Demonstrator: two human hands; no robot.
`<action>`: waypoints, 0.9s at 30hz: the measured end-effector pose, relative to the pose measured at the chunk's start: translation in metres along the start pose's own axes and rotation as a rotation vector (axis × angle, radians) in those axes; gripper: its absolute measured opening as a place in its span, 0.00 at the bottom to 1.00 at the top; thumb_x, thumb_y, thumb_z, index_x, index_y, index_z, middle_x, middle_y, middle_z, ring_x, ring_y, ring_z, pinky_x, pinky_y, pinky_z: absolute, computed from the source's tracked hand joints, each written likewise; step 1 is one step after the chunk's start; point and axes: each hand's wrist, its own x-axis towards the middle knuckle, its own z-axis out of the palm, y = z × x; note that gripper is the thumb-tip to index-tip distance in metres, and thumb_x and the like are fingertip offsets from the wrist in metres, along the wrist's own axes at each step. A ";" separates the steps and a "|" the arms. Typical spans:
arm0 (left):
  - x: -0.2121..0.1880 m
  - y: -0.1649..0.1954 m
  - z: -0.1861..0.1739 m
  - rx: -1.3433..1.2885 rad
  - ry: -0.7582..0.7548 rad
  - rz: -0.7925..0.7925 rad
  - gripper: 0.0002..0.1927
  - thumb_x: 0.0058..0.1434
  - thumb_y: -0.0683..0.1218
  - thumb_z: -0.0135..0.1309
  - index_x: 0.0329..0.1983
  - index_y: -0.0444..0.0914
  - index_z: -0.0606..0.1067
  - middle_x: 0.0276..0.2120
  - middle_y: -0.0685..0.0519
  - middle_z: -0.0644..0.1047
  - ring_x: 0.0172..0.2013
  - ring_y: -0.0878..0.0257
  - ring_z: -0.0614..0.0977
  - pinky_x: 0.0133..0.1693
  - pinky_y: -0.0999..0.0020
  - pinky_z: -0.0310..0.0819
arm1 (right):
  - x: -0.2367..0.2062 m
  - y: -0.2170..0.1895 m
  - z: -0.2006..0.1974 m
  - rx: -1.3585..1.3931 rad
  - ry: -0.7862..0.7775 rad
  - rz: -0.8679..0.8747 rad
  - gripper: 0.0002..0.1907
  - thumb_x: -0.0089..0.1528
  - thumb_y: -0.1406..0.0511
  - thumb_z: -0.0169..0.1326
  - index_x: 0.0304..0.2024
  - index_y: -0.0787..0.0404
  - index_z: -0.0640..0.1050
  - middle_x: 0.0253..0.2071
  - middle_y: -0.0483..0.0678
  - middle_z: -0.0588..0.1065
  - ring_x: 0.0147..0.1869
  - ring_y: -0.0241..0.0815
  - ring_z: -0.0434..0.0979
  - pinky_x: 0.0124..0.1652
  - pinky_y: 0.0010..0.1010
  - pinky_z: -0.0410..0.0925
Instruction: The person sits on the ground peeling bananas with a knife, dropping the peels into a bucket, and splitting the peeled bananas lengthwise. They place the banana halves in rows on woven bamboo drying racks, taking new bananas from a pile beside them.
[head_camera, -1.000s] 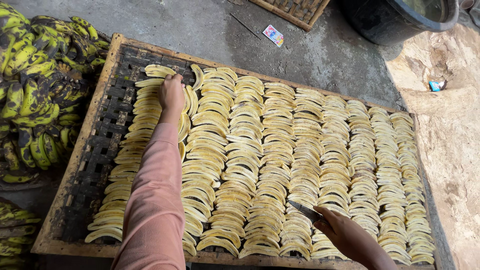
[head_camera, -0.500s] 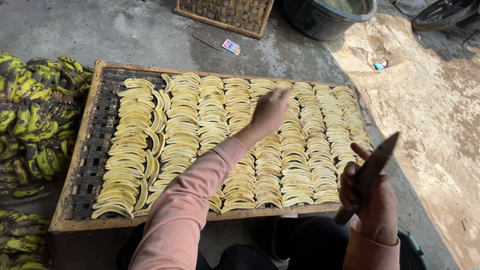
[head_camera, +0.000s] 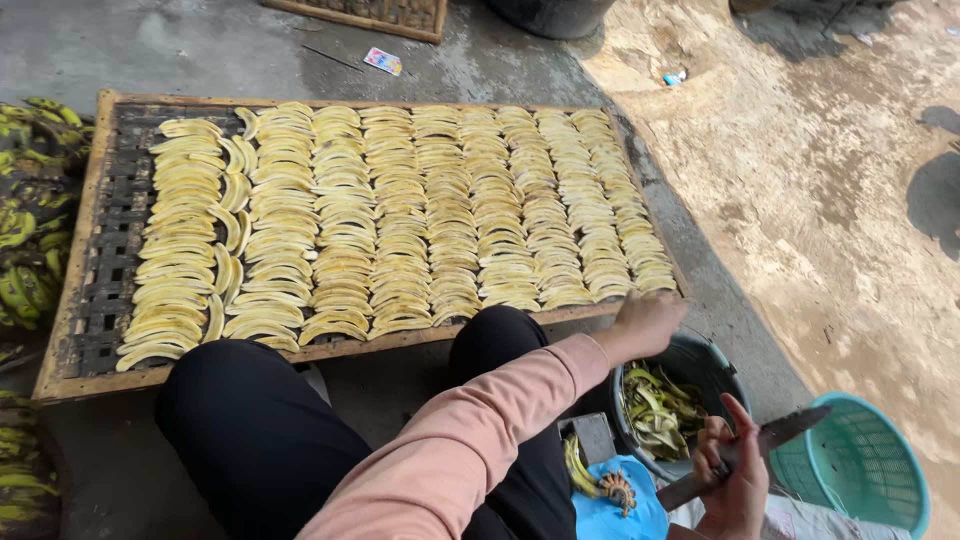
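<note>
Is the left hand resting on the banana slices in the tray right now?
No. The left hand hovers past the drying tray's near edge, above the dark bucket of peels, not on the banana slices.

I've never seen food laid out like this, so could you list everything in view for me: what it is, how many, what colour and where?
Drying rack: one, wooden frame with dark slats, on the ground ahead.
Banana slices: many, too many to count, pale yellow, in rows across the rack.
Unpeeled bananas: a pile, green and yellow, at the left edge.
Bucket: one, dark, lower right, holding green peels.
Basket: one, teal plastic, far right.
Blue cloth: one, bottom centre.
Small wrapper: one, on the concrete beyond the rack.
Knife: one, dark blade, in the right hand's grip.
Left hand: pink sleeve, at the rack's near right corner.
Right hand: bottom right.
</note>
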 end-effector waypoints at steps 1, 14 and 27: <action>-0.011 -0.002 0.012 -0.032 -0.021 -0.089 0.07 0.60 0.43 0.55 0.42 0.41 0.78 0.42 0.47 0.81 0.47 0.48 0.83 0.47 0.44 0.73 | -0.011 0.006 -0.015 -0.294 0.242 0.054 0.30 0.68 0.53 0.51 0.67 0.61 0.68 0.35 0.45 0.69 0.25 0.29 0.59 0.20 0.22 0.56; -0.151 0.029 0.097 0.110 -0.416 -0.731 0.12 0.69 0.44 0.49 0.45 0.44 0.83 0.51 0.48 0.80 0.54 0.49 0.81 0.53 0.50 0.75 | -0.079 0.108 -0.061 -1.217 0.636 -0.020 0.29 0.55 0.61 0.68 0.56 0.62 0.76 0.40 0.55 0.79 0.42 0.48 0.79 0.44 0.39 0.71; -0.195 0.058 0.094 0.516 -0.783 0.208 0.15 0.69 0.50 0.46 0.57 0.52 0.75 0.58 0.56 0.71 0.65 0.59 0.66 0.64 0.39 0.50 | -0.078 0.115 -0.049 -1.296 0.146 -0.182 0.32 0.45 0.76 0.61 0.55 0.64 0.77 0.54 0.59 0.73 0.59 0.59 0.73 0.57 0.41 0.67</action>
